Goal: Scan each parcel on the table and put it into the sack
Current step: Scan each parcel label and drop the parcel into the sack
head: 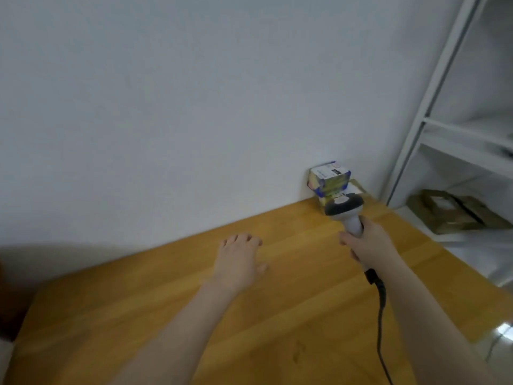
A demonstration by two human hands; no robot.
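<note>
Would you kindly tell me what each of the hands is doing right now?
Left hand: open, fingers spread over the table, holding nothing.
Right hand: grips the scanner by its handle.

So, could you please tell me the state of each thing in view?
left hand: open, empty, above the table.
right hand: grips the scanner handle.
scanner: held, head pointing toward the box.
box: sits at the table's far corner.
cable: attached to the scanner, hanging slack.
brown parcels: lying on the shelf.
</note>
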